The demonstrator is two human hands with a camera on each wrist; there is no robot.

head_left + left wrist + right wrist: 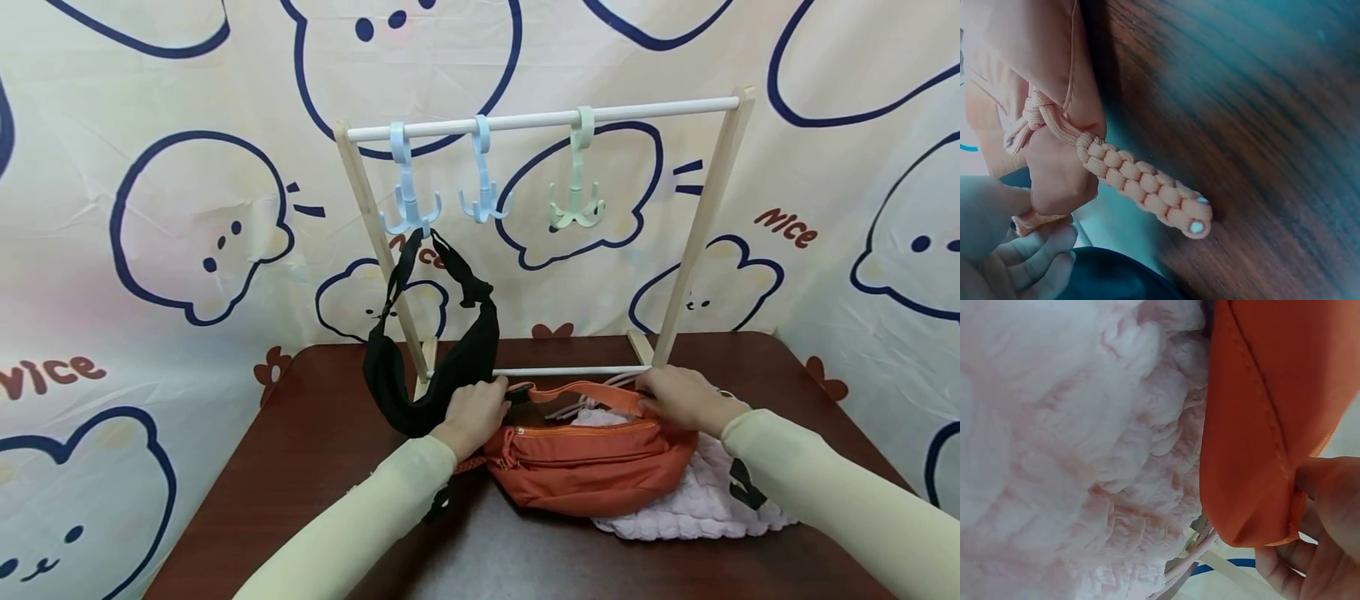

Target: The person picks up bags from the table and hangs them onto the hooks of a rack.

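An orange waist bag point(592, 467) with a zipped front is held up by its two ends. My left hand point(474, 414) pinches the strap at the bag's left end. My right hand point(688, 395) grips the strap at its right end. In the left wrist view a braided cord pull point(1144, 185) dangles from the bag beside my left fingers. A pale pink puffy bag point(705, 508) lies on the table behind and to the right of the orange one, partly covered by it. In the right wrist view, its quilted fabric point(1085, 444) fills the left side.
Behind the hands stands a wooden rack with a white top rail point(660, 110). Two blue hooks point(408, 196) and a green hook point(577, 187) hang from it. A black bag point(408, 412) dangles from the leftmost hook, close to my left hand. The table point(300, 500) is dark wood.
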